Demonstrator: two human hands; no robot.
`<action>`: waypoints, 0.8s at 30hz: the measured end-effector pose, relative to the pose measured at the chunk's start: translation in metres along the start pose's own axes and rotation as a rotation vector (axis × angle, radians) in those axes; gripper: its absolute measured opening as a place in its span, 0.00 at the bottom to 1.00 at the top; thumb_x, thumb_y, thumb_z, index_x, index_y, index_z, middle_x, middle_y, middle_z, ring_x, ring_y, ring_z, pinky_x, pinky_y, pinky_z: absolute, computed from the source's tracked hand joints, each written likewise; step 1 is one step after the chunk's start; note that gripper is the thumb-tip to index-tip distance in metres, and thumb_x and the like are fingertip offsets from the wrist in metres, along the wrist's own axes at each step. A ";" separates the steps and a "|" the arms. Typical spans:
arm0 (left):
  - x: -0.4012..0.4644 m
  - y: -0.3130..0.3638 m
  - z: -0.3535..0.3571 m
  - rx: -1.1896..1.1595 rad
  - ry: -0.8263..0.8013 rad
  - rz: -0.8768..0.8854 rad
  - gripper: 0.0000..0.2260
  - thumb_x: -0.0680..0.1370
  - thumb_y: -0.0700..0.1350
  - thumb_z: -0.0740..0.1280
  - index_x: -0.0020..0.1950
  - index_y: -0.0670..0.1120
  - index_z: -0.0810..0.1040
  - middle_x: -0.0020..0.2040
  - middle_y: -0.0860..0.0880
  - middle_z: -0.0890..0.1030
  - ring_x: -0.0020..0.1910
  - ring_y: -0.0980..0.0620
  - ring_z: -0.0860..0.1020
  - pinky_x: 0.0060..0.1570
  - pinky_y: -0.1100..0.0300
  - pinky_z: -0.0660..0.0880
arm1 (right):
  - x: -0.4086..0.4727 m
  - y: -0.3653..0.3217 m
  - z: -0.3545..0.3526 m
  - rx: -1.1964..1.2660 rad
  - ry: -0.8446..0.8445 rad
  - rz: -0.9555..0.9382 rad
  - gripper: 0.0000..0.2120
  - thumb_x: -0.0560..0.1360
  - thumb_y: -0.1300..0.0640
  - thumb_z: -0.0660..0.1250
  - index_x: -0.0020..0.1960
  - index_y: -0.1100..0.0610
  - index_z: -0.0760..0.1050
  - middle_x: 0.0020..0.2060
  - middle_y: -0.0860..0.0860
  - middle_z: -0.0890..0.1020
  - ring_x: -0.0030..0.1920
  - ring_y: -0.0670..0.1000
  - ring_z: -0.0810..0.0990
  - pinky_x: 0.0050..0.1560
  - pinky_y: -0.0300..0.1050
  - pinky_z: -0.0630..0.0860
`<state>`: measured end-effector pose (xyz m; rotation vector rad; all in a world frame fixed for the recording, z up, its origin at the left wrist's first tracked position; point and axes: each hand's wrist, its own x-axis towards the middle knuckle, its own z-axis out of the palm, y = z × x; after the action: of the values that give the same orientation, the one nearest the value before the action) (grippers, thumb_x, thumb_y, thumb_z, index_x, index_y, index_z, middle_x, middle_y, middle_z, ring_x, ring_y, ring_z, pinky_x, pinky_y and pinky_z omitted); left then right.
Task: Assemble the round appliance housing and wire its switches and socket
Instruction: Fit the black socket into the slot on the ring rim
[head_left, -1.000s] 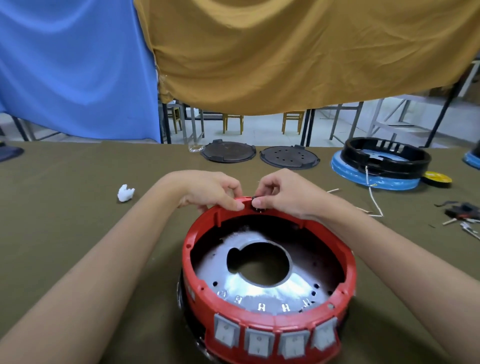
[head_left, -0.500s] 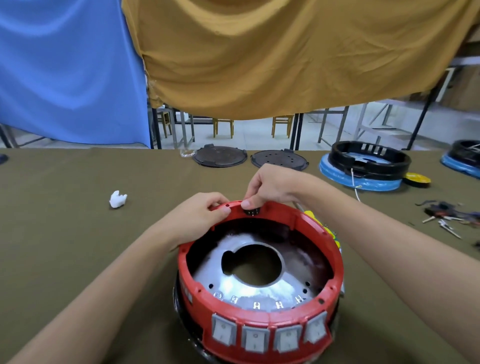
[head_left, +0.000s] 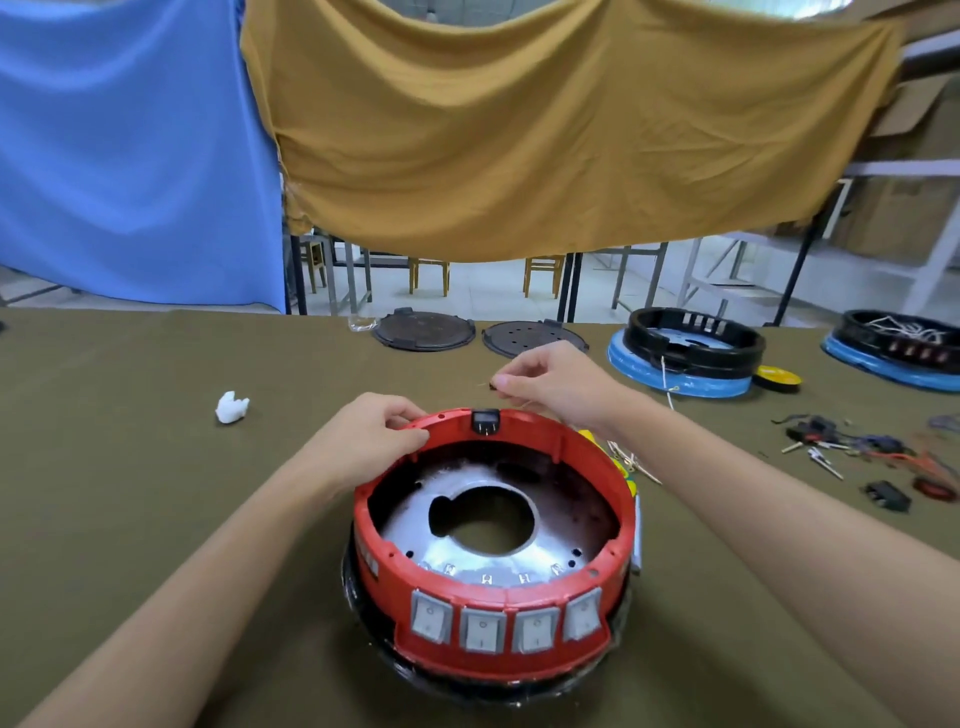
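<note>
Red round housing (head_left: 493, 613) sat on the olive table (head_left: 130, 467); the left hand (head_left: 371, 434) gripped its far rim beside the black socket (head_left: 485, 420), while the right hand (head_left: 545, 382) pinched a small dark part above.

- Right hand (head_left: 540, 382): pinches a small dark item, too small to identify; thin wire beneath barely visible.
- Red housing (head_left: 493, 649): hides yellow parts and wire ends behind its right side.
- Far-right black-and-blue housing (head_left: 904, 353): cut off by frame edge.
- Loose parts on tabletop (head_left: 857, 452): small, indistinct.
- Both forearms: cut off at bottom edge.
</note>
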<state>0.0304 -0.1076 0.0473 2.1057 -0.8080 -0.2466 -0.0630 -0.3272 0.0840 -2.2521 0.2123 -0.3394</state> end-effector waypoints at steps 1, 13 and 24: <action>0.001 -0.001 0.001 -0.015 0.007 0.006 0.06 0.78 0.44 0.68 0.49 0.54 0.83 0.45 0.53 0.85 0.43 0.54 0.83 0.50 0.55 0.80 | 0.003 -0.004 0.000 -0.085 -0.034 -0.009 0.10 0.78 0.50 0.70 0.51 0.55 0.84 0.46 0.50 0.86 0.46 0.47 0.83 0.50 0.40 0.79; 0.006 -0.006 0.005 -0.025 0.031 0.025 0.06 0.78 0.44 0.69 0.49 0.54 0.83 0.42 0.53 0.85 0.40 0.54 0.83 0.47 0.56 0.79 | 0.038 -0.033 0.017 -0.467 -0.327 0.148 0.06 0.70 0.50 0.77 0.42 0.50 0.83 0.41 0.45 0.82 0.52 0.51 0.78 0.54 0.47 0.69; 0.004 -0.010 -0.012 -0.099 0.325 -0.108 0.16 0.72 0.55 0.75 0.55 0.48 0.82 0.48 0.51 0.83 0.46 0.55 0.80 0.44 0.59 0.74 | -0.034 0.012 0.001 -0.120 0.002 0.065 0.28 0.77 0.41 0.68 0.72 0.51 0.70 0.62 0.46 0.77 0.59 0.46 0.76 0.57 0.40 0.72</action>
<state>0.0432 -0.0986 0.0477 2.0283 -0.4805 0.0008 -0.0951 -0.3251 0.0683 -2.3568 0.3131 -0.3010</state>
